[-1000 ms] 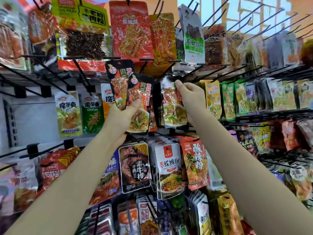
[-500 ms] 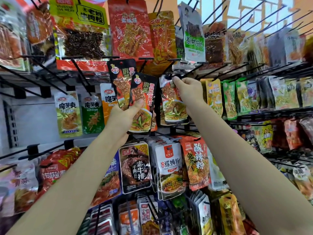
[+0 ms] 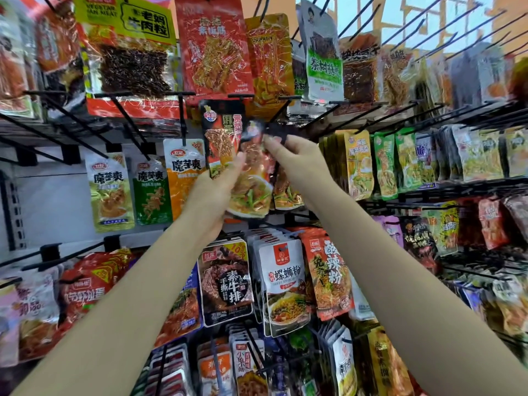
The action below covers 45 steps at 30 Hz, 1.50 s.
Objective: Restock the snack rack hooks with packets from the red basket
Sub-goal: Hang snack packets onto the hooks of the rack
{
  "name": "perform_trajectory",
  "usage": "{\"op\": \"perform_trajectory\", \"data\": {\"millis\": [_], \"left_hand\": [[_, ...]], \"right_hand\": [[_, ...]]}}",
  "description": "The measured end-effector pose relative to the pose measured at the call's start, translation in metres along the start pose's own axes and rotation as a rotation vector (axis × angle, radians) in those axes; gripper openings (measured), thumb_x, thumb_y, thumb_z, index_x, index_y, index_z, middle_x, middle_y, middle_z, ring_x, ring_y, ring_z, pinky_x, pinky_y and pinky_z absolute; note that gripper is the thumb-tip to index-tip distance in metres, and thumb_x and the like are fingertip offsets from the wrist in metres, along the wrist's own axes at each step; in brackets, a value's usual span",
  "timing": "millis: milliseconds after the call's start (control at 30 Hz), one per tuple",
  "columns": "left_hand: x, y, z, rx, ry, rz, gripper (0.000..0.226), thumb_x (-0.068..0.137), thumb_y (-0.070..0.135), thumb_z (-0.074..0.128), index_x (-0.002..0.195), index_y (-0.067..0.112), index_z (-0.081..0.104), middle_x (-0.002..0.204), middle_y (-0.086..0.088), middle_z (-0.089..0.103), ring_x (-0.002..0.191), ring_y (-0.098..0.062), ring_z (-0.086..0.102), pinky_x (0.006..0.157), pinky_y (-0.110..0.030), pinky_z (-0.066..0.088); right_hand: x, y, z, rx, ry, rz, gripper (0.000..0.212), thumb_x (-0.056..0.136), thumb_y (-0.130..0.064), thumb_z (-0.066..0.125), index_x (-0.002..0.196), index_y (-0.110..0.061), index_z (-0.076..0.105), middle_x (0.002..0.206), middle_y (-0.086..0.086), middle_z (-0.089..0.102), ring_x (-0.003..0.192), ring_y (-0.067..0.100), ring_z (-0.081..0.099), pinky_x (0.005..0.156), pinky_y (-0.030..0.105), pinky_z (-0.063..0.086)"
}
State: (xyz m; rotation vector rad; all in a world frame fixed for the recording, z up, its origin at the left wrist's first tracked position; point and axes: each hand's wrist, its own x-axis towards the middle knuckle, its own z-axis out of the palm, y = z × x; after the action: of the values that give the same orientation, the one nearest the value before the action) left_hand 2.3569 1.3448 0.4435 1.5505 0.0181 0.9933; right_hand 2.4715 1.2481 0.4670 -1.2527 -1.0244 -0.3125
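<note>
At the middle of the snack rack (image 3: 428, 184), both bare arms reached up to one black-and-red packet (image 3: 251, 178), blurred by motion. The left hand (image 3: 213, 195) held the packet's lower part from the left, thumb laid across its front, its grip closed on the foil. The right hand (image 3: 297, 158) pinched the packet's dark top edge between fingertips, just right of it. Directly behind the packet hung a matching packet (image 3: 218, 130) on a black hook (image 3: 241, 96), touching it. Left of the packet hung three konjac packets (image 3: 110, 190), yellow, green and orange. Below it hung a black steak packet (image 3: 225, 281) and a white noodle packet (image 3: 284, 284). Above it hung a large red packet (image 3: 213, 44). The red basket was out of view.
</note>
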Motion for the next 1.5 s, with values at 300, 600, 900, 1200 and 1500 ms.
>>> {"op": "perform_trajectory", "data": {"millis": [300, 600, 900, 1200, 1500], "left_hand": [[0.015, -0.011, -0.02, 0.104, 0.065, 0.113, 0.02, 0.096, 0.032, 0.068, 0.09, 0.013, 0.071, 0.084, 0.003, 0.076, 0.088, -0.019, 0.07, 0.1, -0.05, 0.052], [0.019, -0.01, -0.015, 0.091, 0.041, 0.134, 0.023, 0.096, 0.026, 0.069, 0.074, 0.016, 0.072, 0.075, 0.002, 0.076, 0.074, -0.016, 0.071, 0.078, -0.037, 0.058], [0.022, -0.011, -0.013, 0.092, 0.041, 0.191, 0.002, 0.089, 0.018, 0.075, 0.087, 0.018, 0.074, 0.079, 0.005, 0.077, 0.079, -0.017, 0.072, 0.075, -0.035, 0.058], [0.023, -0.007, 0.002, 0.638, -0.005, 0.59, 0.032, 0.088, 0.041, 0.077, 0.107, 0.015, 0.072, 0.097, 0.0, 0.076, 0.088, -0.022, 0.071, 0.08, -0.042, 0.059], [0.048, -0.008, -0.002, 1.394, -0.176, 0.786, 0.077, 0.099, 0.057, 0.048, 0.161, 0.023, 0.018, 0.17, 0.003, 0.005, 0.157, -0.019, 0.006, 0.125, -0.042, 0.016]], "right_hand": [[0.027, 0.001, -0.013, -0.072, 0.137, 0.097, 0.042, 0.107, -0.035, 0.044, 0.069, -0.02, 0.034, 0.061, -0.004, 0.032, 0.053, 0.011, 0.031, 0.051, 0.025, 0.025], [0.031, 0.007, -0.022, -0.083, 0.146, 0.126, 0.047, 0.104, -0.032, 0.049, 0.063, -0.021, 0.03, 0.058, -0.003, 0.026, 0.047, 0.011, 0.027, 0.042, 0.024, 0.022], [0.027, 0.0, -0.028, -0.18, 0.354, -0.075, 0.028, 0.103, -0.033, 0.052, 0.082, -0.016, 0.06, 0.073, -0.004, 0.056, 0.064, 0.009, 0.049, 0.063, 0.028, 0.037], [0.008, -0.006, -0.019, -0.053, 0.062, -0.052, 0.044, 0.104, -0.031, 0.054, 0.068, -0.005, 0.047, 0.055, -0.003, 0.043, 0.049, 0.007, 0.039, 0.049, 0.023, 0.032], [0.031, 0.006, -0.021, -0.157, 0.137, 0.029, 0.05, 0.105, -0.036, 0.047, 0.06, -0.017, 0.037, 0.056, -0.003, 0.033, 0.049, 0.01, 0.03, 0.048, 0.026, 0.024]]}}
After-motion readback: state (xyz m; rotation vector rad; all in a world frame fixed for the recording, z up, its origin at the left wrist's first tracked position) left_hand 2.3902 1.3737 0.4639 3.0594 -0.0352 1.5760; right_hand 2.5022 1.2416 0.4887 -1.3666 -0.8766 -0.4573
